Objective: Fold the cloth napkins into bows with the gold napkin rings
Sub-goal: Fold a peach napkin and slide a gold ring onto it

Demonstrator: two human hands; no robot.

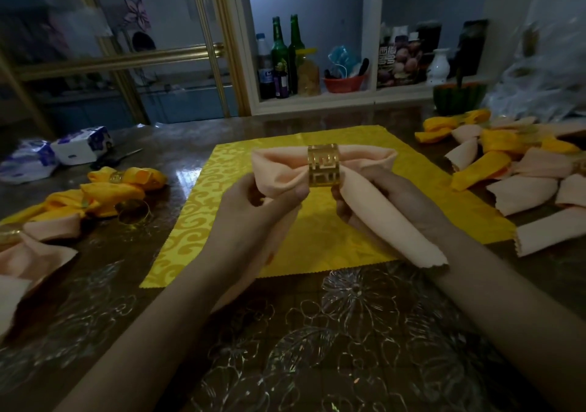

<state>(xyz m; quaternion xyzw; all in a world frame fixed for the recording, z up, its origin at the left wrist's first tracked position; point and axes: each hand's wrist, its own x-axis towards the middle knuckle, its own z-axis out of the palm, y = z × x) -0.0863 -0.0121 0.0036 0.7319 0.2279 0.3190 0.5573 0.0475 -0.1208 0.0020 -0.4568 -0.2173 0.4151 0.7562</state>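
Note:
A peach cloth napkin [279,170] is folded into a bow shape and held above the table. A gold napkin ring [323,165] with cut-out pattern sits around its middle. My left hand [260,202] grips the left loop of the napkin, thumb beside the ring. My right hand [380,202] holds the right side, and a long tail of the napkin [396,234] drapes over its fingers. Beneath lies a flat yellow patterned napkin [203,208].
Finished yellow and peach bows [507,164] are piled at the right. More yellow and peach napkins [104,196] and a loose gold ring [133,212] lie at the left. Tissue packs [79,148] sit at the far left. A shelf with bottles [285,59] stands behind the table.

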